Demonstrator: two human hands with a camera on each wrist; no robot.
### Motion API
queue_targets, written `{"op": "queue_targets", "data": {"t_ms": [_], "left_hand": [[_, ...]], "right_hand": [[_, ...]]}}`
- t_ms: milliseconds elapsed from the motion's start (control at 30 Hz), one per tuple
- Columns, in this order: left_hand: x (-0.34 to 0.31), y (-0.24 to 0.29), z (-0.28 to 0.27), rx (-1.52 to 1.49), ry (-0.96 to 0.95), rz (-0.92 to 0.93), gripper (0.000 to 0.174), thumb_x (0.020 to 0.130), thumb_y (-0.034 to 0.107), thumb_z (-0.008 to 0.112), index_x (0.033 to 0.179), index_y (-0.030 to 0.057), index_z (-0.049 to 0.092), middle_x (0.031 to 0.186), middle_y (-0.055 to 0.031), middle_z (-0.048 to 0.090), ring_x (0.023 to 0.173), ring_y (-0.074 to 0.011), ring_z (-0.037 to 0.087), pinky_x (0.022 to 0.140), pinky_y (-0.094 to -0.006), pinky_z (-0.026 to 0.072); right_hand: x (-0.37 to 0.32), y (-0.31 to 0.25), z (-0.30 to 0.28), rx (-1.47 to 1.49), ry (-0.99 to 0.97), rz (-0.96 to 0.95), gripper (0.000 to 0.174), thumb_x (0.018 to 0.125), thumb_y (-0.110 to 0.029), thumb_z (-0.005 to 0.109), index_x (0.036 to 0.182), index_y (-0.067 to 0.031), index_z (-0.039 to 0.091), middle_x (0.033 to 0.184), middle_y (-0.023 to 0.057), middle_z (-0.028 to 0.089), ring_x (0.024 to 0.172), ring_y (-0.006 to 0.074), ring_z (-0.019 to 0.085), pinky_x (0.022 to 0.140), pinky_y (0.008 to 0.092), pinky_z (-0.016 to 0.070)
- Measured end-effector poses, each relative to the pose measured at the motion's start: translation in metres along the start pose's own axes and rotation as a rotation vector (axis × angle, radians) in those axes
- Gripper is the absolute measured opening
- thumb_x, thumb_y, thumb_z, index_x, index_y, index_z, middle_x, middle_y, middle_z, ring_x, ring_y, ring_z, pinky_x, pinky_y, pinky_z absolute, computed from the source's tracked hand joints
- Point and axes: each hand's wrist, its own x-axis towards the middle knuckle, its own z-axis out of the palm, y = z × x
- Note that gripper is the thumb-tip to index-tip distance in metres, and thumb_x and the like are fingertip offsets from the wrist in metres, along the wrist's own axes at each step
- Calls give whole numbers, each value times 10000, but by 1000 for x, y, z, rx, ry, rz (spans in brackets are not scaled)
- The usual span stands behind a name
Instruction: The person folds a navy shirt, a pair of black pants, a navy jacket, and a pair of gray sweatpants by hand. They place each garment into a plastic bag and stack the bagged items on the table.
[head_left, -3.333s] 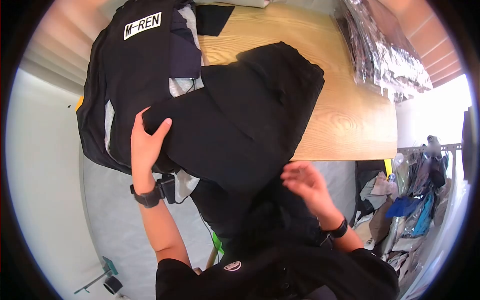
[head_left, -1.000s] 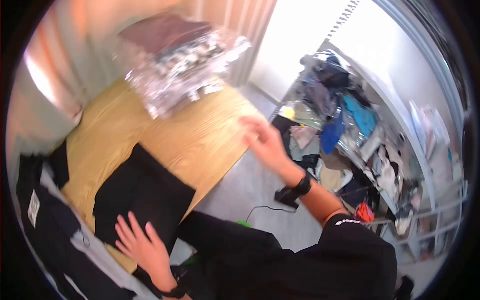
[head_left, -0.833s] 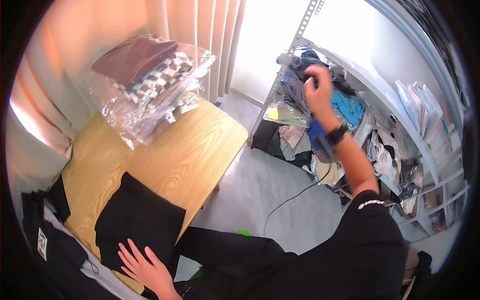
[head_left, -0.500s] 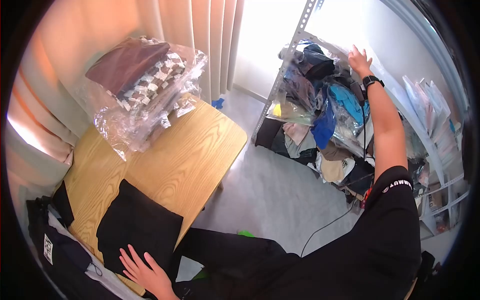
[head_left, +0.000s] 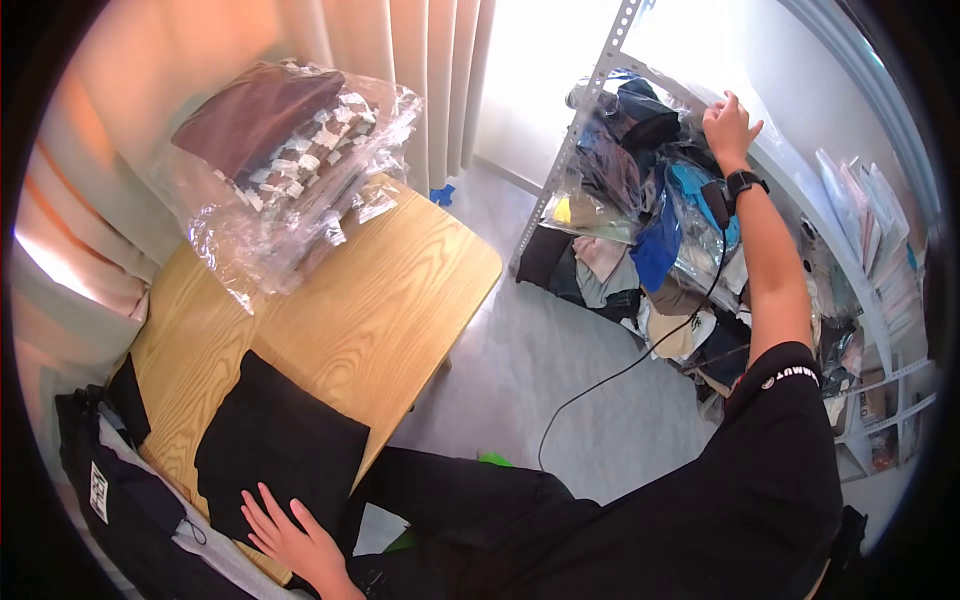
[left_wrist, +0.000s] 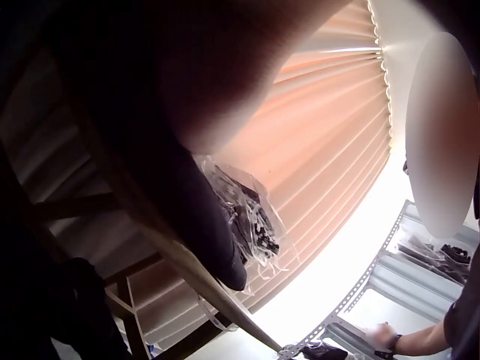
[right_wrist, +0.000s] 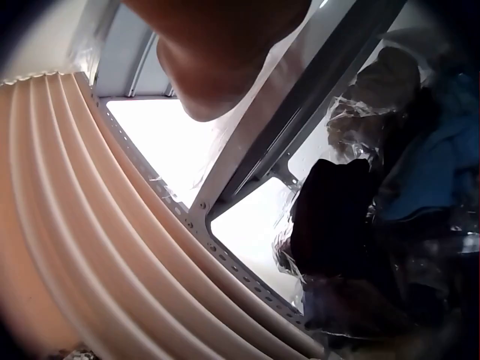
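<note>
Since the earliest head view, the right hand (head_left: 732, 130) has been carried from beside the wooden table (head_left: 400, 290) across to the metal rack (head_left: 577, 135). The black garment (head_left: 285, 420), then spread widely, is now laid as a compact flat shape on the table's near side.

In the head view, the garment is pressed by the left hand (head_left: 295, 540), which is kept flat with fingers spread and nothing gripped. The right hand is held out above bagged clothes (head_left: 650, 235), its fingers partly bent; whether anything is pinched cannot be told. A wrapped stack (head_left: 270, 130) is set at the table's far end. From this change it can be judged that the shaping of the garment has been paused and attention turned to the rack.

In the left wrist view, much is lost to shadow. A pink curtain (left_wrist: 322, 127) is seen beyond dark cloth (left_wrist: 202, 217), and the right hand is blurred in the distance.

In the right wrist view, the hand is blurred beside a metal beam (right_wrist: 255, 112); its fingertips are not shown. Dark clothing (right_wrist: 330, 217) and a blue cloth (right_wrist: 431, 165) are seen below.
</note>
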Motion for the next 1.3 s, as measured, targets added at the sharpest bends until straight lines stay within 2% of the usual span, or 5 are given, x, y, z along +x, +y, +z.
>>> {"op": "queue_targets", "data": {"t_ms": [500, 700, 767, 967, 1300], "left_hand": [[-3, -2, 8, -57, 95, 24, 457, 969, 323, 383, 1369, 108, 435, 1471, -110, 328, 1361, -318, 279, 1097, -526, 173], [-4, -3, 8, -68, 122, 44, 468, 967, 358, 388, 1369, 124, 440, 1472, -94, 334, 1362, -298, 285, 1093, -518, 183], [-4, -4, 7, -83, 128, 52, 467, 963, 353, 397, 1366, 122, 441, 1470, -97, 337, 1362, -298, 285, 1092, -519, 183], [-5, -7, 8, -127, 142, 70, 470, 955, 358, 413, 1356, 117, 450, 1467, -103, 340, 1362, -298, 284, 1090, -525, 185], [-7, -7, 7, -166, 160, 70, 466, 952, 357, 420, 1344, 108, 462, 1457, -112, 352, 1353, -306, 298, 1090, -522, 188]], "right_hand": [[-37, 10, -19, -32, 265, -253, 223, 825, -200, 634, 1042, -218, 584, 971, -104, 642, 1042, 156, 557, 1051, 612, 218], [-102, -2, -101, 72, 419, -323, 152, 836, -192, 634, 987, -208, 652, 926, -41, 622, 969, 173, 566, 1046, 575, 254], [-118, -6, -126, 182, 426, -410, 113, 851, -156, 622, 953, -164, 671, 903, 4, 598, 887, 205, 582, 956, 462, 393], [-123, -16, -140, 380, 368, -394, 121, 865, -124, 612, 970, -82, 656, 913, 59, 581, 803, 253, 589, 694, 327, 473], [-147, -41, -178, 500, 524, -323, 115, 894, -105, 569, 946, -10, 606, 953, 117, 591, 935, 277, 567, 830, 356, 443]]}}
